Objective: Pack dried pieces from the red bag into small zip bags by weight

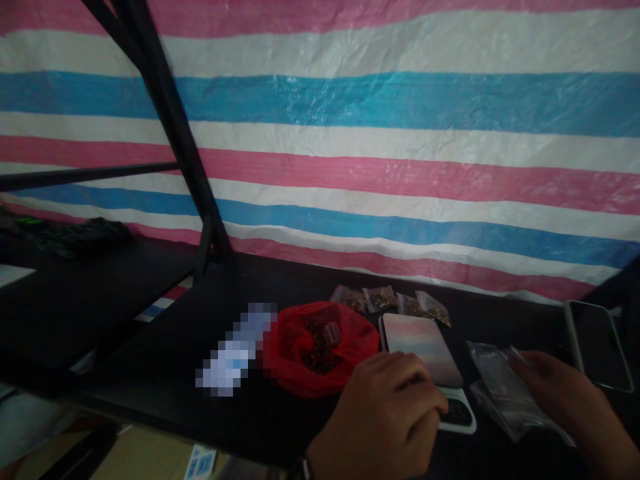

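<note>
My left hand point(383, 410) hovers at the front of a small digital scale point(423, 347), its fingers curled together; whether anything is in them is hidden. The scale has a shiny flat plate and a dark display. At the right, my right hand point(565, 387) grips a clear plastic zip bag point(500, 377), with more bags lying under it. Left of the scale sits an open red plastic bag point(287, 340) containing dark brown loose pieces point(320, 360) and a small clear item point(331, 333). Behind the scale lie several small filled zip bags point(380, 299) in a row.
A phone point(600, 347) lies on the black table point(200, 313) at the far right. Left of the red bag is a blurred-out pale object point(235, 360). A black metal post point(175, 127) rises at the left, before a striped plastic sheet point(375, 100).
</note>
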`<state>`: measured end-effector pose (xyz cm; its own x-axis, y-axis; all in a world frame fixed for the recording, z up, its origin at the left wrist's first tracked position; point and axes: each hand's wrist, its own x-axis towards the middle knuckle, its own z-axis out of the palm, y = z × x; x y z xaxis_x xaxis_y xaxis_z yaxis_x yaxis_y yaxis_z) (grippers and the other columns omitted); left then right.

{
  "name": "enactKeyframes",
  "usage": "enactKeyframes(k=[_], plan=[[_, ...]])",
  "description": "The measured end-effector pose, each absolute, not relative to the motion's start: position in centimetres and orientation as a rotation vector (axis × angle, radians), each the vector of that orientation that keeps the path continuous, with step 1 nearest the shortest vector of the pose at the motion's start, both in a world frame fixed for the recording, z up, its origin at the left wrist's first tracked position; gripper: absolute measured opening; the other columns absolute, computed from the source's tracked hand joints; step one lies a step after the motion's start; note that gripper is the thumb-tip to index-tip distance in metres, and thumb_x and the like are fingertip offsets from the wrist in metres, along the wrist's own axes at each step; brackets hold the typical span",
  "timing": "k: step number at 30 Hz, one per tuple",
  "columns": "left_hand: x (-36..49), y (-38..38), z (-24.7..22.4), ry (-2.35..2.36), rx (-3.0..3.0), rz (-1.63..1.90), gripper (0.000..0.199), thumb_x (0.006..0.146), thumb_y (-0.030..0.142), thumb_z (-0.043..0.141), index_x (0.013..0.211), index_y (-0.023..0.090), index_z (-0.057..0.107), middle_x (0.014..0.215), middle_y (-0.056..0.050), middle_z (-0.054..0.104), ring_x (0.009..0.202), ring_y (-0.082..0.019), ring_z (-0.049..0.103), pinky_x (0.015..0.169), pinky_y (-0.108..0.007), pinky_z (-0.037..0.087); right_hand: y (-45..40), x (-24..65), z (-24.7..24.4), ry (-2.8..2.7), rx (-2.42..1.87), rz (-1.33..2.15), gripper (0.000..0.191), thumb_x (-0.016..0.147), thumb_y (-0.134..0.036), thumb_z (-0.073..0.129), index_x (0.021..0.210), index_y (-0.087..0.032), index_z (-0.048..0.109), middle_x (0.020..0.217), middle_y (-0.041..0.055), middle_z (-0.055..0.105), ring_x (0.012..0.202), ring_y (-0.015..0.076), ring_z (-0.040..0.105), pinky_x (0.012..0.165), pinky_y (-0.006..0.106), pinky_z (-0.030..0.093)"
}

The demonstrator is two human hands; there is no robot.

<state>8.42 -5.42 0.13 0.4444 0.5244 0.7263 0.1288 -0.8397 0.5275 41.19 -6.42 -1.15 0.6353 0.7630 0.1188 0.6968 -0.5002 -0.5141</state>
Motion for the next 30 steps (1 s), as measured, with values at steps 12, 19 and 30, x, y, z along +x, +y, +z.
enactKeyframes(k=[12,19,30], plan=[[8.9,-3.6,-0.8,0.757,1.193,0.999,0.037,0.094,0.047,0.065,0.115,0.016,0.068,0.100,-0.007,0.072,0.085,-0.017,0.065,0.077,-0.028,0.052,-4.9,26.3,3.8,-1.302,-1.518,0.940,0.052,0.066,-0.071,0.083,0.073,-0.022,0.069,0.066,0.0012,0.065,0.059,0.0167,0.057,0.053,0.027,0.044],[6.7,-1.2,-0.6,0.816,1.009,1.178,0.036,0.073,0.048,0.085,0.073,0.016,0.069,0.070,-0.001,0.070,0.066,-0.013,0.060,0.065,-0.024,0.048,-3.7,23.6,2.6,-1.452,-1.362,0.901,0.044,0.083,-0.065,0.075,0.080,-0.021,0.073,0.083,0.0038,0.072,0.081,0.0212,0.065,0.075,0.031,0.051],[2.7,0.0,-0.1,1.030,1.356,1.213,0.023,0.088,0.035,0.062,0.084,0.016,0.073,0.070,0.000,0.064,0.063,-0.014,0.058,0.061,-0.027,0.047,-4.0,22.7,3.6,-1.223,-1.278,1.021,0.036,0.074,-0.057,0.087,0.080,-0.022,0.077,0.078,0.0005,0.070,0.076,0.0177,0.061,0.075,0.030,0.050]])
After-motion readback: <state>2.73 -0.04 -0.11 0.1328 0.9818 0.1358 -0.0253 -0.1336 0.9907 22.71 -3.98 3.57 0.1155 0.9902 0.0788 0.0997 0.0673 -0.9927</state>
